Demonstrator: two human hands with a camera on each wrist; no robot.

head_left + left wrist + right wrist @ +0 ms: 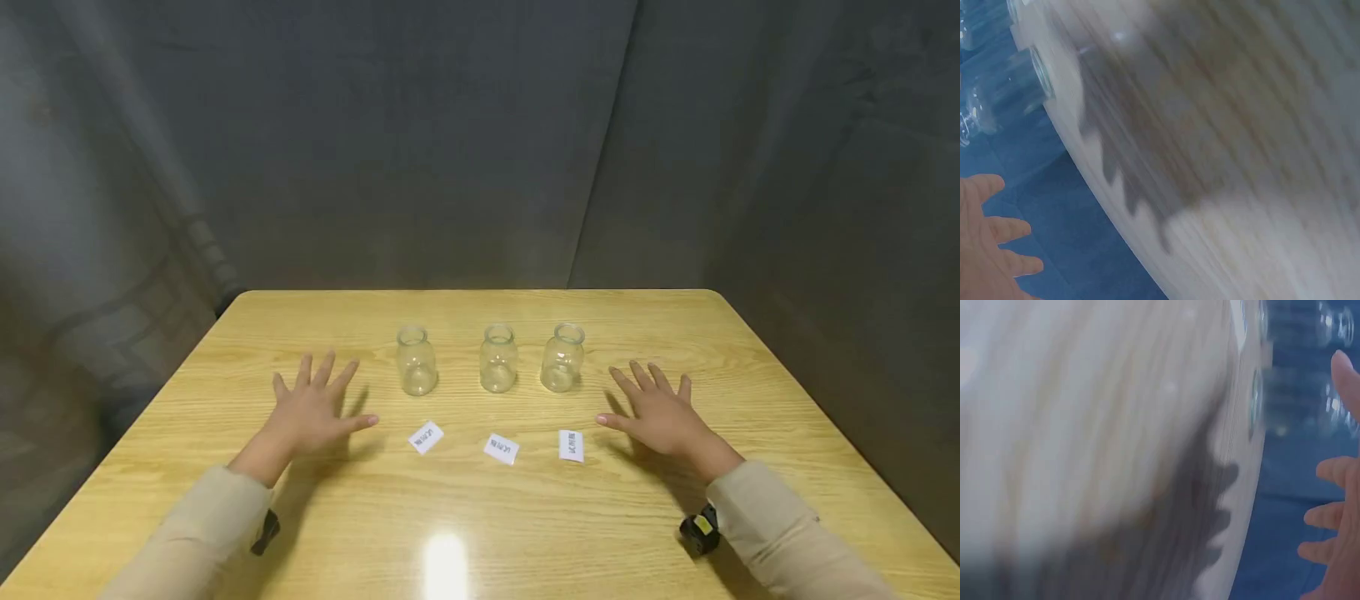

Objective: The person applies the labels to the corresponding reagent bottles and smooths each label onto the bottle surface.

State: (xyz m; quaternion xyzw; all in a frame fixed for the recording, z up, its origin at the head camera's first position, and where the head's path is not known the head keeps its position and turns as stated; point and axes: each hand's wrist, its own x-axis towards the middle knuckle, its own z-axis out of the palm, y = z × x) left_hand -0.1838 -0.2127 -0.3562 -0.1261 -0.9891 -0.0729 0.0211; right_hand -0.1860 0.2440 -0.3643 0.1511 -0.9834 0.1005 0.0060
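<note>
Three clear glass jars stand upright in a row across the table: a left jar (416,365), a middle jar (498,360) and a right jar (562,360). In front of them lie three small white paper labels with dark printed characters: a left label (426,437), a middle label (501,448) and a right label (571,446). My left hand (313,410), fingers spread, hovers over the table to the left of the jars. On the opposite side my right hand (656,410) is spread too, nearest the right jar and right label. Neither hand holds anything.
The light wooden table (360,525) has rounded far corners. Dark grey curtains (420,150) hang behind it and along both sides. A small black device (700,530) sits under the right wrist, and another black device (266,533) under the left. Light glares off the table's near middle.
</note>
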